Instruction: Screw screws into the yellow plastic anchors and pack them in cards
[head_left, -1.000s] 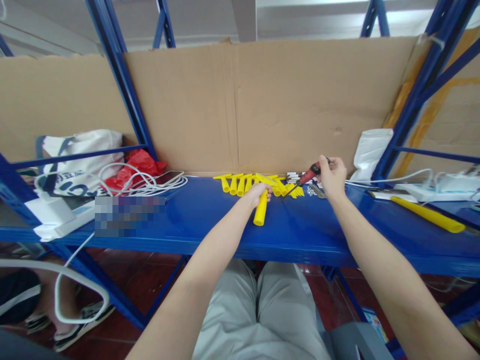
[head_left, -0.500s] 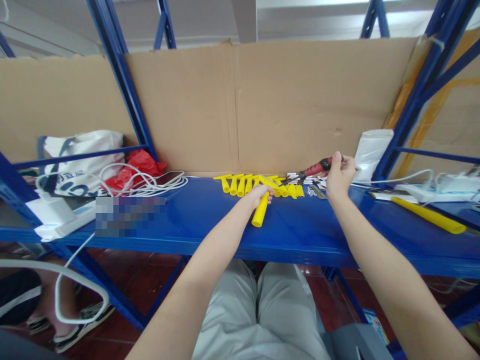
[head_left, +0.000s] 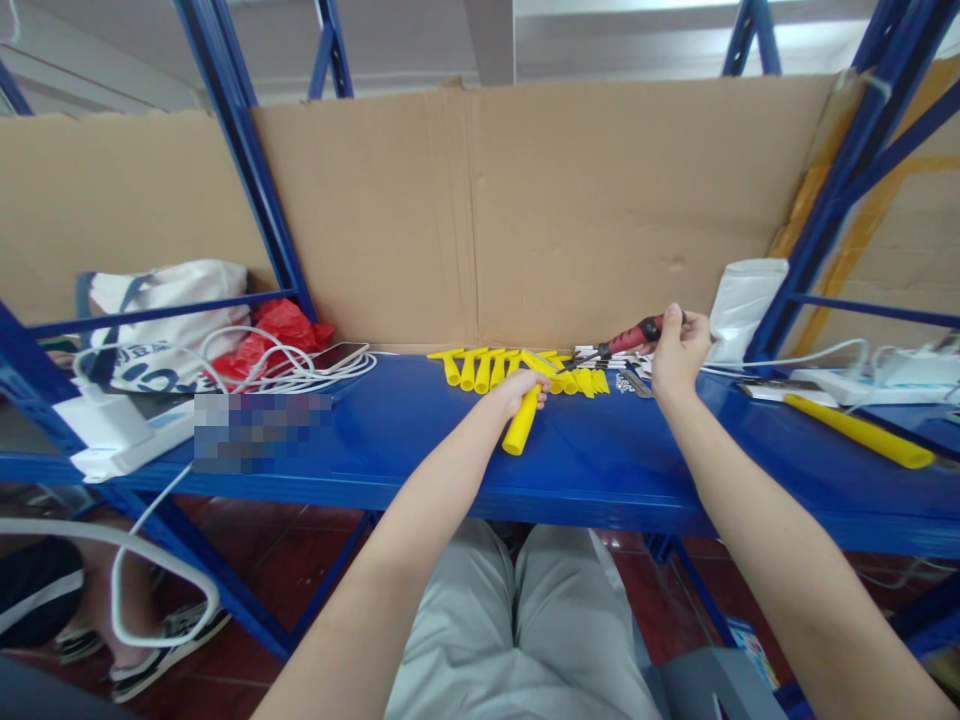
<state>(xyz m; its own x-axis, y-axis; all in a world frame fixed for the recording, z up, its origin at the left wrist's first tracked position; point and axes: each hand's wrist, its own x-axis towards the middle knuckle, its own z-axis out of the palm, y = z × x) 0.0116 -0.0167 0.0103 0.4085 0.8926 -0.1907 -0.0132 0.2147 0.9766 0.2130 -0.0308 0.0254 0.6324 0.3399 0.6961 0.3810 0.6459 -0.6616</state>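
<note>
My left hand [head_left: 527,391] is closed around a yellow tubular handle [head_left: 520,432], whose wide end points toward me. A thin metal piece [head_left: 541,362] shows just beyond that hand. My right hand [head_left: 681,350] grips the dark end of a red and black screwdriver [head_left: 626,341]. Its shaft slants down to the left and the tip is close to my left hand; I cannot tell exactly what it touches. Behind my left hand lies a row of several yellow handled pieces [head_left: 467,374], partly hidden by the hand. Small metal parts [head_left: 624,382] lie near the right hand.
A cardboard panel [head_left: 585,210] stands behind the blue shelf [head_left: 420,450]. At left are a white cloth bag [head_left: 169,290], a red plastic bag [head_left: 289,325] and coiled white cable [head_left: 330,370]. A yellow tube [head_left: 862,432] and a power strip [head_left: 855,385] lie at right.
Nearly everything matches the earlier frame. The yellow handle and the screwdriver have shifted very slightly, and both hands keep their hold.
</note>
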